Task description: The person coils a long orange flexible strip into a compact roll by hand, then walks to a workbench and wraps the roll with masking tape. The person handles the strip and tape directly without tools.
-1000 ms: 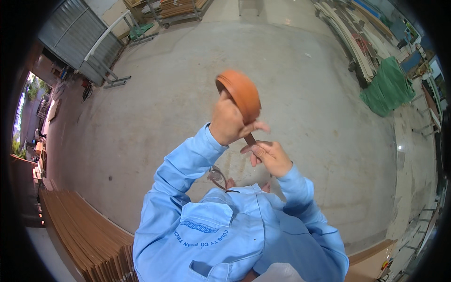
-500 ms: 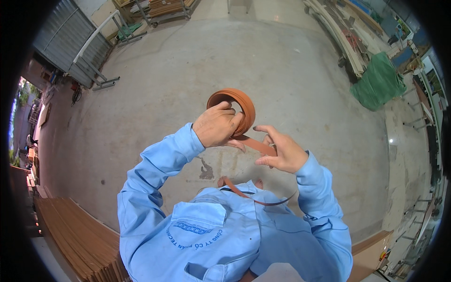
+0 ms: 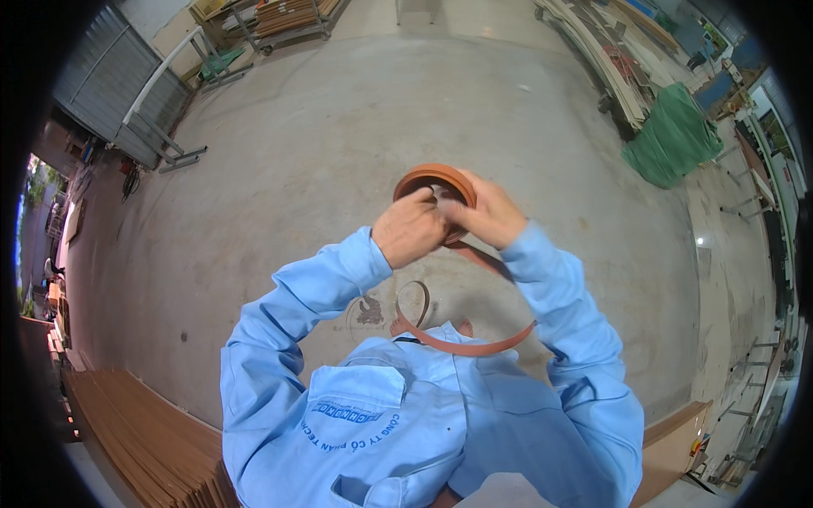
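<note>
I hold a reddish-brown roll of edge banding tape (image 3: 426, 179) in front of my chest, above the concrete floor. My left hand (image 3: 411, 230) grips the roll from the left side. My right hand (image 3: 486, 212) is closed on the roll's right side, fingers over its centre. A loose strip of the same tape (image 3: 461, 343) hangs from the roll, loops down over my light blue shirt and curls up at its free end near my left elbow.
A stack of brown wooden boards (image 3: 135, 432) lies at the lower left. A green covered pile (image 3: 673, 140) and long planks (image 3: 605, 59) stand at the upper right. A cart loaded with wood (image 3: 288, 17) is at the top. Another board (image 3: 673, 444) sits at lower right.
The roll has come down from a raised position to chest height. My right hand has moved from the loose strip onto the roll, and more strip hangs loose.
</note>
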Available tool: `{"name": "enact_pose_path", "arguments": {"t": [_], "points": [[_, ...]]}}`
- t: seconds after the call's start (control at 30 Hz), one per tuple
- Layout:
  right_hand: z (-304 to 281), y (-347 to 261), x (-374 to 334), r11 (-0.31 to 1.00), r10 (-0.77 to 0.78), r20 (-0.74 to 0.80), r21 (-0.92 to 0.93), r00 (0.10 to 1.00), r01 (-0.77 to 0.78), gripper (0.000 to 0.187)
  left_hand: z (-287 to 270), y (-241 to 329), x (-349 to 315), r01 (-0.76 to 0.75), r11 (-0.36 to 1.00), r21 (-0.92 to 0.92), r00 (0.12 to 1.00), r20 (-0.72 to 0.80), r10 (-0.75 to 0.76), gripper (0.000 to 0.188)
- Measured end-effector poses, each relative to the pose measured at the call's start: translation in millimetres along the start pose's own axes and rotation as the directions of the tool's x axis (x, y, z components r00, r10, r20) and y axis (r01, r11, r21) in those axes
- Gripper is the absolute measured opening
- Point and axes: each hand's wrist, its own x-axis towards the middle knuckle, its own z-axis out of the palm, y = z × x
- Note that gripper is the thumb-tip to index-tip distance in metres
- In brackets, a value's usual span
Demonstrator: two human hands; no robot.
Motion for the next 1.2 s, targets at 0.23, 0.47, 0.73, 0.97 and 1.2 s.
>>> {"name": "enact_pose_path", "arguments": {"t": [0.23,0.47,0.73,0.97,1.2], "points": [[12,7,9,0.971,0.176,0.003,0.163,0.984,-0.174,0.046,19,12,-8,-0.060,0.997,0.043,0.997,0.054,0.057,0.023],[11,44,41,0.889,0.371,0.240,0.187,0.897,-0.418,0.062,29,13,-6,-0.026,0.993,-0.117,0.996,0.082,0.036,0.041],[1,0,-38,0.658,0.063,0.116,-0.751,0.991,0.046,0.050,40,-23,-15,0.350,0.936,-0.046,0.937,-0.012,-0.350,0.045],[-19,8,-20,0.519,-0.275,0.282,-0.761,0.919,0.389,0.019,16,-36,-19,0.251,0.943,-0.221,0.960,0.185,-0.212,0.041],[-36,4,5,0.401,-0.081,0.591,-0.718,0.803,0.569,0.020,-13,-22,-14,0.244,0.838,-0.489,0.865,0.501,0.041,0.043]]}}
